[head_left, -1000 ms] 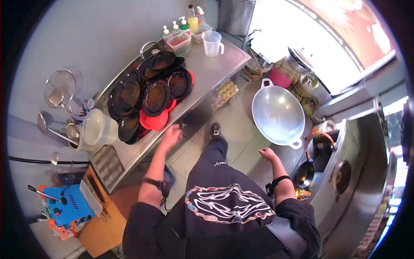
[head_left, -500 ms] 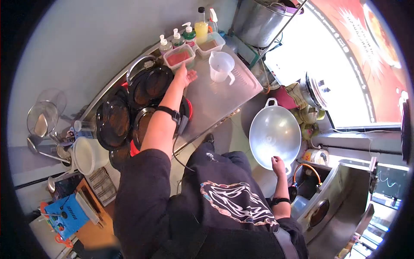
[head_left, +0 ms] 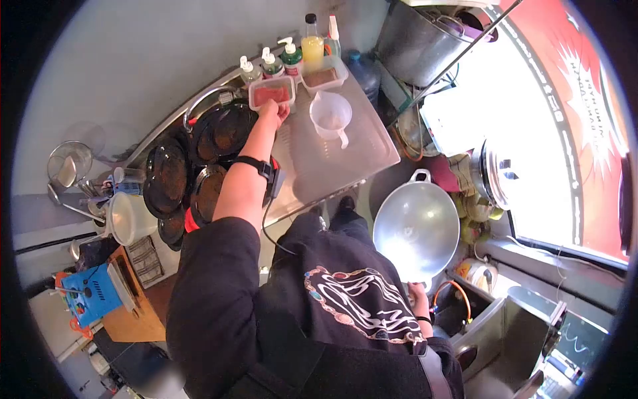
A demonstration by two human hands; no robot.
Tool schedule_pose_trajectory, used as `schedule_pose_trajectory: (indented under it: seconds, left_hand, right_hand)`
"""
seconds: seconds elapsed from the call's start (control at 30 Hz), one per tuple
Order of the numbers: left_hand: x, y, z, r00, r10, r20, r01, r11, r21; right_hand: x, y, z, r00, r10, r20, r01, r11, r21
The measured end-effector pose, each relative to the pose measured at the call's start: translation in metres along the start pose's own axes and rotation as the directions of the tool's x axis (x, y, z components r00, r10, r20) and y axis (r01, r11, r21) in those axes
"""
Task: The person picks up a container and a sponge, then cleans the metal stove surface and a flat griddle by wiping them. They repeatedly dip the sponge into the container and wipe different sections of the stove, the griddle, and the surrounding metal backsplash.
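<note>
We stand by a steel counter (head_left: 359,149) and wide wok (head_left: 417,226), a clear tub (head_left: 293,92) on the counter; our right hand (head_left: 418,299) is at the wok's near edge, our left hand (head_left: 271,113) at the tub's red contents (head_left: 268,94), either grip impossible to tell.

- Red banner (head_left: 601,113) outside the window: capital letters, standing sideways in a white starburst (head_left: 585,100); no whole word can be made out for certain.
- Dark strip (head_left: 558,126) along the banner's edge: small pale lettering, too small to read.
- Green pump bottle (head_left: 292,60): a label, its words too small to read.
</note>
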State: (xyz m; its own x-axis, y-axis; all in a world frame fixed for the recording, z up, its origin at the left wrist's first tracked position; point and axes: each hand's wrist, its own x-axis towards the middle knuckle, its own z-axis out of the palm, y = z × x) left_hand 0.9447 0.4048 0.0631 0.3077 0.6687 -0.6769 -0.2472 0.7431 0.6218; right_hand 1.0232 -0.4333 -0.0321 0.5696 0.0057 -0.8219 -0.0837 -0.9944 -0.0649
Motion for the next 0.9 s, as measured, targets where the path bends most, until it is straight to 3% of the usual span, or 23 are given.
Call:
schedule_pose_trajectory:
  seconds: [0.03, 0.07, 0.1, 0.17, 0.23, 0.27, 0.33, 0.37, 0.57, 0.63, 0.7, 0.77, 0.83, 0.9]
  left_hand:
    - [-0.008, 0.002, 0.004, 1.000, 0.012, -0.005, -0.012, 1.000, -0.002]
    - [-0.016, 0.002, 0.008, 0.996, -0.006, -0.088, 0.006, 1.000, -0.004]
    - [-0.025, 0.000, 0.010, 0.985, -0.027, -0.171, 0.025, 1.000, -0.012]
    - [-0.033, -0.005, 0.004, 0.978, -0.029, -0.205, 0.031, 0.999, 0.008]
    - [-0.040, -0.010, -0.003, 0.988, 0.034, -0.152, -0.006, 0.984, 0.178]
    - [-0.045, -0.013, -0.006, 0.986, 0.037, -0.161, -0.008, 0.985, 0.172]
    - [-0.061, -0.016, -0.007, 0.978, 0.130, -0.166, -0.068, 0.939, 0.338]
    - [-0.070, -0.018, -0.007, 0.976, 0.133, -0.174, -0.069, 0.941, 0.330]
    - [-0.117, -0.024, -0.021, 0.947, 0.283, -0.150, -0.170, 0.841, 0.514]
    - [-0.141, -0.027, -0.027, 0.943, 0.326, -0.073, -0.233, 0.798, 0.556]
    - [-0.169, -0.030, -0.030, 0.932, 0.350, -0.092, -0.239, 0.787, 0.569]
    - [-0.193, -0.036, -0.032, 0.923, 0.369, -0.111, -0.241, 0.778, 0.580]
    - [-0.215, -0.042, -0.044, 0.918, 0.372, -0.136, -0.218, 0.761, 0.611]
    - [-0.232, -0.053, -0.060, 0.914, 0.381, -0.141, -0.215, 0.748, 0.628]
  right_hand:
    - [0.025, 0.012, 0.006, 0.993, 0.006, -0.119, -0.003, 1.000, 0.029]
    - [0.007, -0.020, -0.025, 0.996, 0.090, -0.003, -0.089, 0.992, 0.094]
    - [0.021, -0.021, -0.036, 0.997, -0.050, -0.064, 0.050, 0.999, 0.000]
    - [0.016, -0.064, -0.070, 0.998, -0.036, -0.054, 0.040, 0.996, 0.074]
    - [0.064, -0.064, -0.080, 0.978, -0.175, -0.109, 0.181, 0.982, 0.047]
    - [0.094, -0.060, -0.080, 0.928, -0.327, -0.180, 0.331, 0.944, -0.004]
    - [0.078, -0.104, -0.108, 0.884, -0.406, -0.233, 0.390, 0.914, -0.113]
    - [0.064, -0.126, -0.119, 0.841, -0.457, -0.291, 0.439, 0.889, -0.128]
    - [0.044, -0.226, -0.166, 0.831, -0.525, -0.184, 0.547, 0.832, 0.097]
    - [0.020, -0.264, -0.185, 0.800, -0.573, -0.177, 0.590, 0.805, 0.060]
    - [-0.021, -0.310, -0.211, 0.661, -0.733, -0.162, 0.732, 0.677, -0.076]
    - [-0.041, -0.354, -0.230, 0.608, -0.793, -0.035, 0.794, 0.608, -0.003]
    - [-0.090, -0.404, -0.243, 0.448, -0.893, 0.040, 0.894, 0.447, -0.034]
    - [-0.147, -0.452, -0.245, 0.190, -0.973, 0.132, 0.980, 0.181, -0.078]
